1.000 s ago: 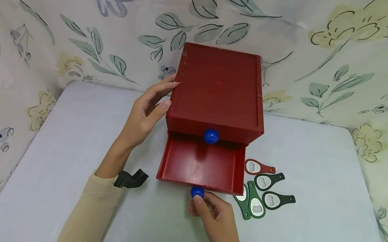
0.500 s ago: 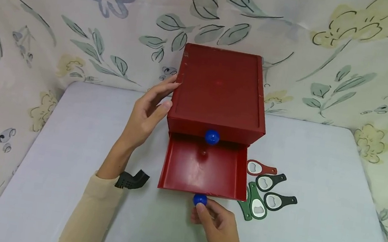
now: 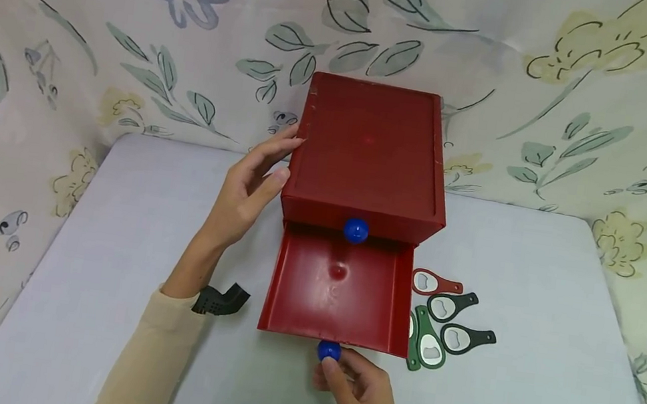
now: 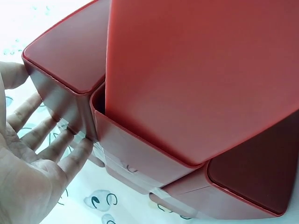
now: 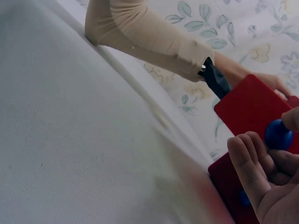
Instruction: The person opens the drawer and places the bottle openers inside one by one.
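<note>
A red drawer cabinet stands at the back of the table, with a blue knob on its upper front. Below that front, a red drawer is pulled well out, and its visible inside holds nothing. My right hand pinches the drawer's round blue knob between thumb and fingers; the right wrist view shows this knob too. My left hand rests against the cabinet's left side. In the left wrist view its fingers are spread and fairly straight along the red wall.
Several bottle openers lie right of the drawer: a red one, black ones and green ones, one partly hidden by the drawer. A lower front with a blue knob shows in the right wrist view. Flowered cloth hangs behind.
My right hand has drawn the drawer farther out toward me, showing more of its floor and covering more of one green bottle opener. My left hand stays against the cabinet.
</note>
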The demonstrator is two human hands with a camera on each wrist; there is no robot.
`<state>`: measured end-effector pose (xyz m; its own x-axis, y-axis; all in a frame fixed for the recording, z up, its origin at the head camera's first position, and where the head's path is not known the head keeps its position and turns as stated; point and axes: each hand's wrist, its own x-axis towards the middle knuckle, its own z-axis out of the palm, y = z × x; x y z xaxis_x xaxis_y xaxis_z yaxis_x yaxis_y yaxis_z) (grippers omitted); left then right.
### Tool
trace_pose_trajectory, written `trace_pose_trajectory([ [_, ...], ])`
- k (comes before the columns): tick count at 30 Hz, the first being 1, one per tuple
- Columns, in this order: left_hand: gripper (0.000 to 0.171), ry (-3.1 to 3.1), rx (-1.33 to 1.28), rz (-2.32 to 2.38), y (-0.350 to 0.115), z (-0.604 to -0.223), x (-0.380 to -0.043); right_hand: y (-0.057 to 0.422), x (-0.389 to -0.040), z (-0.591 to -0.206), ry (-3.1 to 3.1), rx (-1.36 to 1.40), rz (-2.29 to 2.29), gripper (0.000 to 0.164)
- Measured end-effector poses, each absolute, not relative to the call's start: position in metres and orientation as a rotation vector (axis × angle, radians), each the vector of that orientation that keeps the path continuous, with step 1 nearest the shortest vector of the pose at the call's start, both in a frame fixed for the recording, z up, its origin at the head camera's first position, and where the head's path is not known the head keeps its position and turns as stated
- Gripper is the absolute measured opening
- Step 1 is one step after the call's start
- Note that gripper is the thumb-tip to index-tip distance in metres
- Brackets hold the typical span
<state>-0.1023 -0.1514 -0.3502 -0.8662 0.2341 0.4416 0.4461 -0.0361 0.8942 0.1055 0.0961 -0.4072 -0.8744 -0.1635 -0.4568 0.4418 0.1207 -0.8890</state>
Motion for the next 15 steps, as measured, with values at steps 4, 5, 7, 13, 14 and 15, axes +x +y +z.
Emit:
trace_pose_trajectory([
  [4,0.048,-2.065,-0.728,-2.017,-0.1519,-0.3501,-0.1023,0.0967,0.1052,-0.4063,1.955,0.27,-1.8,0.04],
  [5,0.048,-2.065,-0.728,-2.019,-0.1518,-0.35,-0.1021,0.0969,0.1053,-0.4061,1.958,0.267,-1.795,0.04],
  [7,0.048,-2.068,-0.729,-2.024,-0.1513,-0.3499,-0.1019,0.0979,0.1061,-0.4056,1.967,0.264,-1.778,0.04],
  [13,0.048,-2.072,-0.72,-2.038,-0.1499,-0.3495,-0.1004,0.1015,0.1108,-0.4068,1.963,0.257,-1.77,0.039],
  [14,0.048,-2.072,-0.72,-2.039,-0.1499,-0.3495,-0.1004,0.1017,0.1112,-0.4068,1.96,0.259,-1.776,0.04],
  [15,0.048,-2.072,-0.722,-2.036,-0.15,-0.3496,-0.1007,0.1018,0.1115,-0.4068,1.957,0.261,-1.78,0.04],
])
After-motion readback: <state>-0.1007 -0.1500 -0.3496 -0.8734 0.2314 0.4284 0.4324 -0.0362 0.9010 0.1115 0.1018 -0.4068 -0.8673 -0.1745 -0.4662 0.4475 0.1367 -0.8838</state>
